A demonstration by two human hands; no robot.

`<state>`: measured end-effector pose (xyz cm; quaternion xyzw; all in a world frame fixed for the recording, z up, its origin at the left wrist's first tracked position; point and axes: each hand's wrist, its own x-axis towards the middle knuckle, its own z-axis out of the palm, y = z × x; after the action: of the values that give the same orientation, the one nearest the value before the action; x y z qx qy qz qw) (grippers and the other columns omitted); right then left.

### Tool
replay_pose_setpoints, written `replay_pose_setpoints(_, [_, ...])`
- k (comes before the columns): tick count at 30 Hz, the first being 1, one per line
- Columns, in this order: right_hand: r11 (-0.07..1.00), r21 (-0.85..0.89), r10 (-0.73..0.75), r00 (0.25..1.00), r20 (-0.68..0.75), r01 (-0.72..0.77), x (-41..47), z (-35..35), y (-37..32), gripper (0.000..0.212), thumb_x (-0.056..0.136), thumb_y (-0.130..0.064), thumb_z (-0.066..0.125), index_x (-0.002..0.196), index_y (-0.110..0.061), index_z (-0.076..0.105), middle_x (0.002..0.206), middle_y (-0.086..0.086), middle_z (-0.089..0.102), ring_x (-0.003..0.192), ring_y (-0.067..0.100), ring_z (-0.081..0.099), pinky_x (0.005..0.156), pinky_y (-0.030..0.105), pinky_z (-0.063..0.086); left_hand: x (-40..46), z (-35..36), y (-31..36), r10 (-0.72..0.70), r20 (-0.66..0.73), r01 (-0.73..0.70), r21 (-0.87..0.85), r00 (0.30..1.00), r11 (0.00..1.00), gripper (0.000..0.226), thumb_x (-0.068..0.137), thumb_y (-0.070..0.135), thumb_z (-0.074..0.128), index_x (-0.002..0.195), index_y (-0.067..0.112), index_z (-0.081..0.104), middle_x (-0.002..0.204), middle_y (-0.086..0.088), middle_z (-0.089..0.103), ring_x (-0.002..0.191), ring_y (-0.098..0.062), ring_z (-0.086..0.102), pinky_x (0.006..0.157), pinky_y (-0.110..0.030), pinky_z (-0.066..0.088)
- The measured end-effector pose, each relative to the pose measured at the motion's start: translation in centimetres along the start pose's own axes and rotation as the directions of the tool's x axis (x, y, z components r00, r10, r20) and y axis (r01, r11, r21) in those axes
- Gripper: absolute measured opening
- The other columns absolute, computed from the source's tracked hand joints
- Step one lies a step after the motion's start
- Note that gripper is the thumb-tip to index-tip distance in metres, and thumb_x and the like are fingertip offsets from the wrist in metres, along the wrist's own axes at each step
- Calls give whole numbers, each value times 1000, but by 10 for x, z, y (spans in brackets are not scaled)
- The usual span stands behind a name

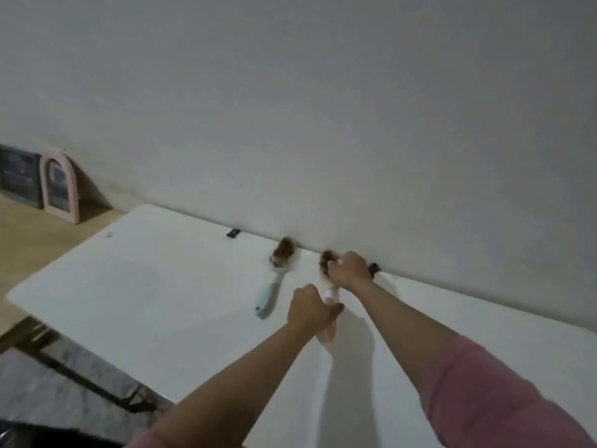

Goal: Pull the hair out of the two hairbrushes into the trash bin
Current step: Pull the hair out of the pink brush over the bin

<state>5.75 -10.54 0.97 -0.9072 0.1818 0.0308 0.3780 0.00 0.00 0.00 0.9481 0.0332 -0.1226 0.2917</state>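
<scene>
My left hand (310,310) is curled around the handle of the pink hairbrush (331,297), holding it over the white counter (145,286), while my right hand (350,268) is closed on the clump of brown hair (327,258) at the brush head, fingers pinching into it; the picture is blurred there, so I cannot tell how much of the hair has come free. At about nine o'clock from my hands, just beside them, the blue hairbrush (277,279) lies flat on the counter with its handle toward me and its head, matted with brown hair, toward the wall (323,108) at twelve o'clock. Well off at ten o'clock, a small pink arched mirror (59,186) leans against the wall next to a dark box (19,176). Both my sleeves (500,399) are pink. No bin is clearly visible.
</scene>
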Motion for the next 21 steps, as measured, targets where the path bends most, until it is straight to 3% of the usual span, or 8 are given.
replay_pose_setpoints(7, [1000,7,26,998,56,-26,6,18,5,43,78,-37,68,108,-7,62,110,10,67,105,29,62,87,36,53,4,23,-2,-117,104,116,17,988,993,50,68,41,73,101,5,63,110,-11,60,97,-25,63,72,-32,50])
replay_pose_setpoints(12, [994,80,73,995,63,-77,7,19,3,32,74,-25,69,97,-5,63,95,8,68,89,24,63,72,29,49,2,25,-8,-100,79,103,-38,992,994,28,72,22,67,92,5,58,94,-9,50,94,-29,62,72,-33,49])
replay_pose_setpoints(14, [981,157,106,992,62,-115,6,21,3,30,72,-22,71,93,-3,62,88,7,66,80,22,60,66,27,46,-1,21,-11,-94,74,101,-98,993,990,19,74,18,65,84,11,51,91,-4,50,84,-23,56,64,-27,44])
replay_pose_setpoints(16, [956,246,151,987,53,-159,3,22,2,32,70,-23,74,92,-4,60,89,7,65,82,22,60,68,28,47,-4,15,-15,-89,82,103,-182,993,978,24,75,15,67,82,15,44,91,-1,50,82,-19,50,60,-24,38])
replay_pose_setpoints(21, [882,428,183,980,74,-197,-15,30,-13,33,67,-28,79,79,-2,62,83,11,68,73,23,64,70,36,56,-21,-8,-38,-70,134,125,-457,988,881,40,68,14,78,97,13,50,102,-12,64,77,-23,58,66,-34,51])
